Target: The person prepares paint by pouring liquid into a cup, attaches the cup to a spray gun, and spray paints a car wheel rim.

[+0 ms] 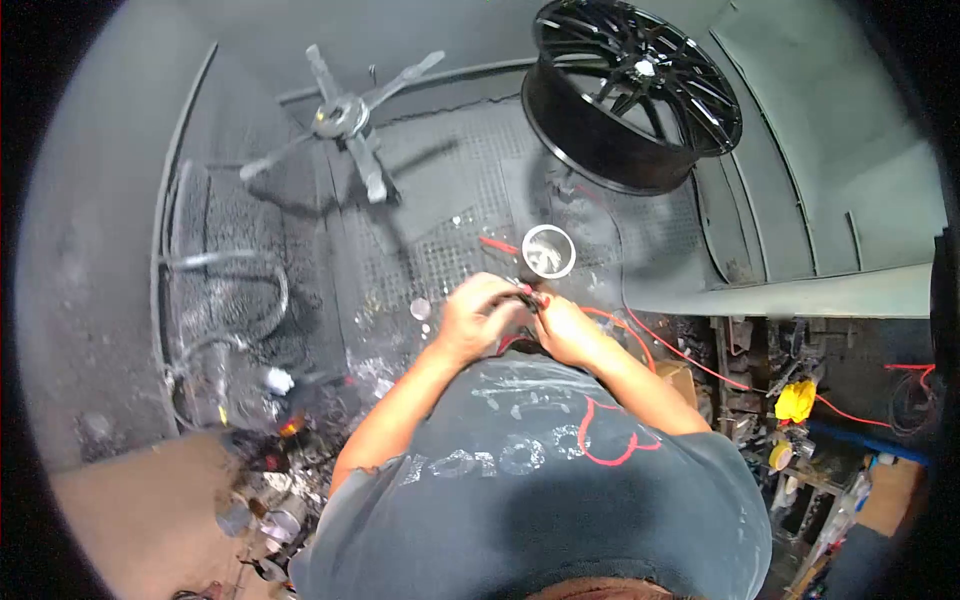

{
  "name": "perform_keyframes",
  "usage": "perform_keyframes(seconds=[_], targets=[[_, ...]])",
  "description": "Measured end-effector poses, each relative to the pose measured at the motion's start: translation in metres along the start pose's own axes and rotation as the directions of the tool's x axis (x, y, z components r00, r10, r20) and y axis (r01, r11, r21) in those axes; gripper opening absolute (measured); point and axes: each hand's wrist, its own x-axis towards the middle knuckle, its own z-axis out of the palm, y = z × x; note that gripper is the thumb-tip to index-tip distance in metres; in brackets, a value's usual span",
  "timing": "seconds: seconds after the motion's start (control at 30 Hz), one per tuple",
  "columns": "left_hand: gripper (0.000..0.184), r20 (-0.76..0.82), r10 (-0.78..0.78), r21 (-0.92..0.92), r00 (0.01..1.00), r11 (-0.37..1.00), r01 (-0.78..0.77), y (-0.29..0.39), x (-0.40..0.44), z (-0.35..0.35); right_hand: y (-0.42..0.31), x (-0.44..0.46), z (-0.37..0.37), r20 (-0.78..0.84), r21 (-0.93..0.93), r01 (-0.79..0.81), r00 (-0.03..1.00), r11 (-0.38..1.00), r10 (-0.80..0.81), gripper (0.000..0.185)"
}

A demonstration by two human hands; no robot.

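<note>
My left hand (478, 318) and my right hand (568, 330) meet in front of my waist, fingers curled inward. Between them is a small dark fitting with red parts (532, 298), mostly covered by my fingers. Both hands appear closed on it. A red hose (610, 318) comes out by my right hand and runs off to the right. Just beyond my hands is a round white-rimmed cup (549, 251) with pale, shiny contents. Beside the cup lies a short red piece (498, 245).
A black multi-spoke wheel rim (610, 130) is raised at the upper right. A grey four-armed stand (345, 118) is at the upper left. A bent pipe (275, 290) lies on the left. Cluttered cans (284, 520) and a yellow cloth (796, 401) flank me.
</note>
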Motion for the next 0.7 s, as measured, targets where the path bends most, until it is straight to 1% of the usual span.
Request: perform_keyframes(seconds=[0.03, 0.07, 0.13, 0.17, 0.2, 0.23, 0.27, 0.3, 0.33, 0.4, 0.47, 0.5, 0.53, 0.57, 0.6, 0.63, 0.67, 0.7], targets=[[0.013, 0.116, 0.036, 0.028, 0.993, 0.999, -0.039, -0.002, 0.023, 0.017, 0.009, -0.005, -0.012, -0.076, 0.063, 0.016, 0.997, 0.998, -0.012, 0.021], [0.013, 0.219, 0.087, 0.062, 0.972, 0.993, -0.103, -0.004, 0.043, 0.034, 0.022, -0.011, -0.026, -0.031, 0.070, -0.011, 0.999, 0.997, 0.013, 0.025], [0.013, 0.330, 0.136, 0.055, 0.934, 0.985, -0.163, 0.002, 0.073, 0.066, 0.042, -0.021, -0.043, -0.167, 0.115, 0.008, 0.986, 0.993, 0.011, 0.028], [0.014, 0.357, 0.126, 0.052, 0.925, 0.987, -0.155, -0.002, 0.083, 0.081, 0.055, -0.027, -0.049, -0.191, 0.087, 0.029, 0.982, 0.996, -0.012, 0.033], [0.015, 0.384, 0.114, 0.047, 0.916, 0.989, -0.143, -0.006, 0.090, 0.095, 0.066, -0.033, -0.055, -0.213, 0.102, 0.023, 0.977, 0.995, -0.001, 0.033], [0.017, 0.388, 0.171, 0.022, 0.905, 0.981, -0.195, -0.003, 0.101, 0.107, 0.074, -0.038, -0.062, -0.224, 0.134, -0.018, 0.973, 0.991, 0.048, 0.035], [0.020, 0.402, 0.144, -0.010, 0.904, 0.988, -0.153, -0.007, 0.107, 0.120, 0.079, -0.041, -0.070, -0.236, 0.165, -0.060, 0.967, 0.985, 0.098, 0.036], [0.020, 0.421, 0.141, -0.025, 0.896, 0.989, -0.144, -0.011, 0.112, 0.131, 0.075, -0.046, -0.084, -0.188, 0.223, -0.198, 0.952, 0.954, 0.242, 0.038], [0.021, 0.440, 0.140, -0.044, 0.887, 0.990, -0.135, -0.013, 0.118, 0.141, 0.077, -0.049, -0.090, -0.210, 0.233, -0.211, 0.942, 0.949, 0.261, 0.038], [0.022, 0.488, 0.189, -0.086, 0.852, 0.982, -0.169, -0.014, 0.133, 0.159, 0.083, -0.057, -0.099, -0.203, 0.234, -0.325, 0.906, 0.917, 0.372, 0.039], [0.019, 0.558, 0.278, -0.107, 0.782, 0.959, -0.264, -0.015, 0.150, 0.175, 0.094, -0.063, -0.102, -0.244, 0.242, -0.346, 0.882, 0.906, 0.402, 0.039], [0.020, 0.612, 0.294, -0.139, 0.734, 0.954, -0.266, -0.018, 0.157, 0.184, 0.097, -0.064, -0.105, -0.213, 0.280, -0.407, 0.857, 0.869, 0.470, 0.039], [0.020, 0.627, 0.308, -0.161, 0.715, 0.950, -0.268, -0.019, 0.164, 0.192, 0.099, -0.065, -0.107, -0.178, 0.318, -0.464, 0.827, 0.827, 0.533, 0.038], [0.019, 0.657, 0.329, -0.174, 0.678, 0.942, -0.288, -0.020, 0.172, 0.200, 0.104, -0.066, -0.104, -0.193, 0.326, -0.479, 0.810, 0.815, 0.553, 0.038], [0.019, 0.684, 0.350, -0.188, 0.640, 0.932, -0.309, -0.022, 0.180, 0.208, 0.112, -0.067, -0.095, -0.288, 0.289, -0.457, 0.796, 0.841, 0.532, 0.037], [0.025, 0.702, 0.363, -0.223, 0.613, 0.929, -0.295, -0.023, 0.188, 0.212, 0.117, -0.067, -0.093, -0.379, 0.248, -0.440, 0.776, 0.863, 0.504, 0.036], [0.035, 0.713, 0.405, -0.251, 0.572, 0.910, -0.331, -0.025, 0.197, 0.214, 0.121, -0.066, -0.095, -0.391, 0.256, -0.458, 0.756, 0.851, 0.525, 0.036], [0.038, 0.757, 0.378, -0.275, 0.533, 0.924, -0.265, -0.024, 0.209, 0.213, 0.122, -0.063, -0.099, -0.434, 0.290, -0.476, 0.708, 0.830, 0.558, 0.036]])
